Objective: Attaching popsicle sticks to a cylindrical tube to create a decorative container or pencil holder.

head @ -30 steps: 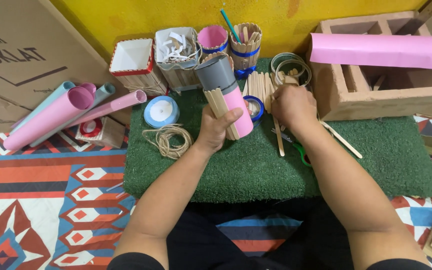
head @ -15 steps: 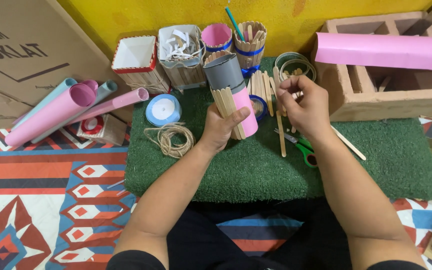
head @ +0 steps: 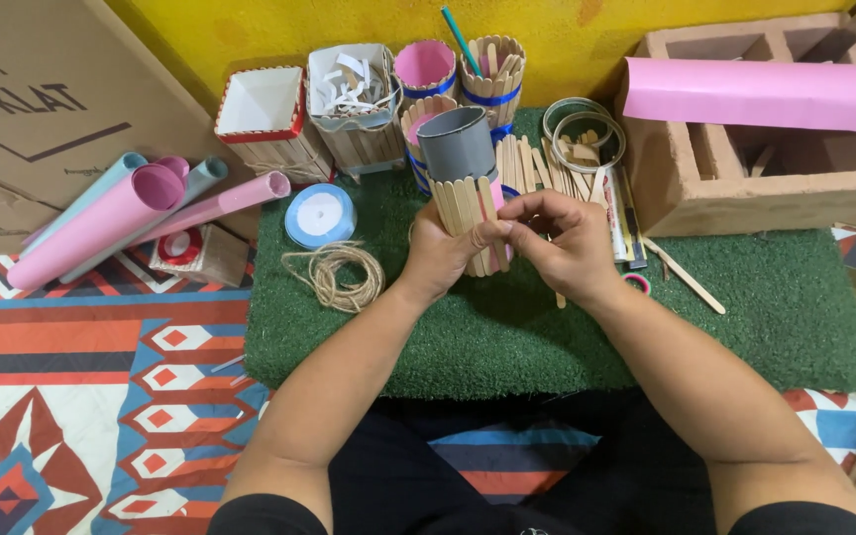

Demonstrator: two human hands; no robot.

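Observation:
My left hand (head: 441,255) grips a grey tube (head: 458,149) wrapped in pink paper, with several wooden craft sticks (head: 464,203) stuck upright around its side. My right hand (head: 559,241) presses one more wooden stick against the tube's right side, its fingertips touching the left thumb. Both hands hover over the green turf mat (head: 745,297). A pile of loose wooden sticks (head: 537,163) lies just behind the hands.
Stick-covered holders (head: 492,69) and a box of paper scraps (head: 351,94) stand at the back. A blue ribbon spool (head: 319,214) and coiled twine (head: 337,272) lie left. Rolled pink and blue paper (head: 111,218) rests far left. A pink roll (head: 765,94) lies on a hollow block (head: 686,188).
My right hand left the stick pile and came back to the tube with a stick. The tube has come closer and more upright in my left hand.

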